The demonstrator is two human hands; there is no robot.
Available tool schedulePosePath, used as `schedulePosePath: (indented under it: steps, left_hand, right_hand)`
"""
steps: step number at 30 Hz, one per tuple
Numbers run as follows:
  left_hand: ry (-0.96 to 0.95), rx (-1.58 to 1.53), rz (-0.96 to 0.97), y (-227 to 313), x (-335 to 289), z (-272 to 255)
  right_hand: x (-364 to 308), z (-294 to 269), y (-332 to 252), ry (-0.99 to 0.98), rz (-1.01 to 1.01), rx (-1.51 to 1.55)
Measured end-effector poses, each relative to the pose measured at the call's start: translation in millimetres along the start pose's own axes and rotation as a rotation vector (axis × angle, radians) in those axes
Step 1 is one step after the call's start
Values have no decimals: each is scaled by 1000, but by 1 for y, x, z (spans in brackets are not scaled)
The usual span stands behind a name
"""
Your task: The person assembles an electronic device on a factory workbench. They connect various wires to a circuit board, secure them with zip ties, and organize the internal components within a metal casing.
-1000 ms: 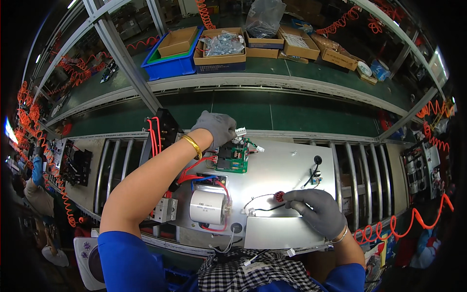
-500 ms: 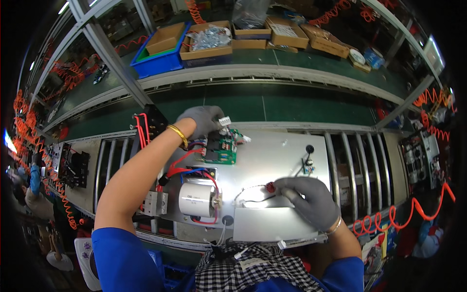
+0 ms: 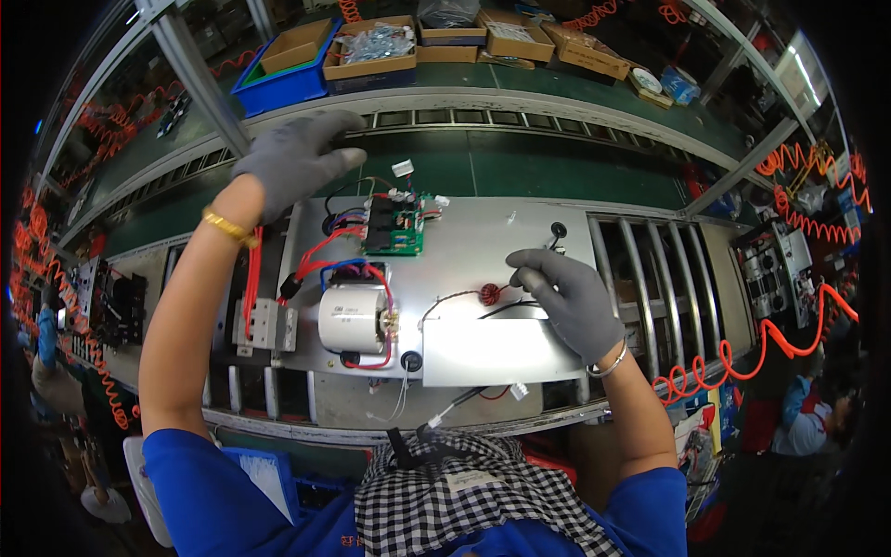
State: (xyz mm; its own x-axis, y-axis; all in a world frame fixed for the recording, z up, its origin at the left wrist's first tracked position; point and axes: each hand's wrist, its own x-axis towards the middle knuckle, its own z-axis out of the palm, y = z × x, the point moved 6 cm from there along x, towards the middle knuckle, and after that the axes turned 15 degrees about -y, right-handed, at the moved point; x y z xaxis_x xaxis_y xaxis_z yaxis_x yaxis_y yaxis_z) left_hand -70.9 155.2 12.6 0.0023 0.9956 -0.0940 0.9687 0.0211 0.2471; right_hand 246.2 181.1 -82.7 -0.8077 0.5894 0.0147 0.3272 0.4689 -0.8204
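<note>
Grey-gloved left hand (image 3: 295,161), fingers apart, beyond and left of a green rectangular circuit board (image 3: 397,241).
Grey-gloved right hand (image 3: 575,304) curls beside a red ring-shaped coil (image 3: 489,294) over the silver metal panel (image 3: 478,232); its grip cannot be told.

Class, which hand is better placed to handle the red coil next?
Probably the right hand: it is close beside the red coil, while the left hand is farther away, left of the circuit board.

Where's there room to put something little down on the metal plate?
Try the bare patch of plate between the green board and the red coil. The shiny panel below the coil looks bare too. The left part is crowded with the white cylinder and red wires.
</note>
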Motion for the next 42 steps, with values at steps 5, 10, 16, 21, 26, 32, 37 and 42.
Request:
schedulePosePath:
  steps: [5, 10, 16, 21, 26, 32, 37, 42]
  left_hand:
    - [321, -159, -75, -22, -135, -8]
    - [513, -582, -183, -43, -238, 73]
    - [586, -447, -302, -22, -255, 108]
    - [711, -259, -299, -26, -249, 116]
    - [788, -299, -312, -20, -251, 113]
    - [803, -399, -285, -25, -249, 123]
    - [701, -471, -472, -2, -258, 121]
    - [826, -339, -398, 56, -282, 145]
  right_hand:
    - [-2, 3, 1, 13, -20, 35]
    - [-1, 6, 0, -10, 36, 98]
    - [-3, 6, -4, -13, 62, 2]
    - [-3, 10, -6, -32, 70, -52]
    - [0, 11, -2, -51, 50, -74]
    - [3, 7, 1, -65, -14, -100]
    - [-2, -5, -1, -81, -43, -115]
    - [-19, -21, 20, -193, -63, -47]
